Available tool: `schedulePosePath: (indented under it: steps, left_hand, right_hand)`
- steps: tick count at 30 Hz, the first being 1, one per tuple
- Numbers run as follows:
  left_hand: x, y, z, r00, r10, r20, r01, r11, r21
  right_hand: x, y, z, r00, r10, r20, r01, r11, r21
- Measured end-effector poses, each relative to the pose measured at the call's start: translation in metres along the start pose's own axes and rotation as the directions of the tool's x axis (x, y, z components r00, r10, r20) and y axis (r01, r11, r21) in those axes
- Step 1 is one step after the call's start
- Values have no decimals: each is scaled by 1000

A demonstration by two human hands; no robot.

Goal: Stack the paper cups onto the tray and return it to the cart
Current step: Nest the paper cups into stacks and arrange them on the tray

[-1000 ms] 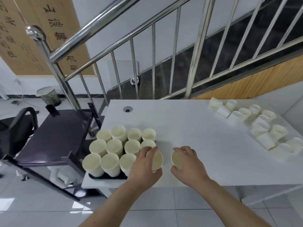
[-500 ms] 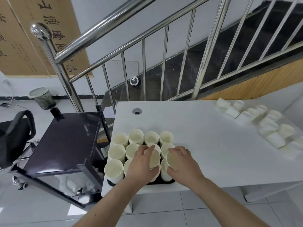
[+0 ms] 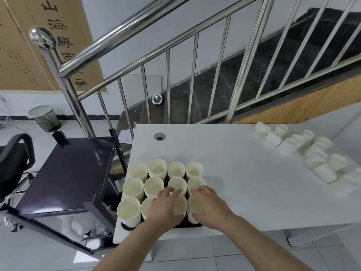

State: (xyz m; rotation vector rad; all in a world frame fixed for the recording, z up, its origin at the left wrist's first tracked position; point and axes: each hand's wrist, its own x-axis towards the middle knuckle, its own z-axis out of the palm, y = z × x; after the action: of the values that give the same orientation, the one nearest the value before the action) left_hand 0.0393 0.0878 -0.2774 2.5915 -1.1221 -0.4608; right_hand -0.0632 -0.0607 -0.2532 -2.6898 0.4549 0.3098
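Several cream paper cups (image 3: 154, 185) stand upright in rows on a black tray (image 3: 193, 225) at the near left corner of the white table (image 3: 244, 165). My left hand (image 3: 166, 208) grips a cup (image 3: 180, 205) in the front row. My right hand (image 3: 210, 205) grips the cup (image 3: 195, 204) at the tray's front right corner. Both cups sit among the others on the tray. Most of the tray is hidden under the cups.
Several more paper cups (image 3: 312, 153) lie tipped over at the table's far right. A black cart (image 3: 68, 173) stands left of the table, touching it. A steel stair railing (image 3: 136, 36) runs behind. An office chair (image 3: 13, 163) and a bin (image 3: 46, 118) are at the left.
Both hands have carried their cups leftward from the table edge onto the tray's front row. The view has shifted, so the tray now sits further right in the frame.
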Motion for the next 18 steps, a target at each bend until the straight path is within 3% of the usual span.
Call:
schedulePosePath:
  steps: [18]
  left_hand:
    - [4,-1,4,999,-48,19,47,999,23]
  right_hand:
    - [17,14,14,999,-7,43,9,999,-51]
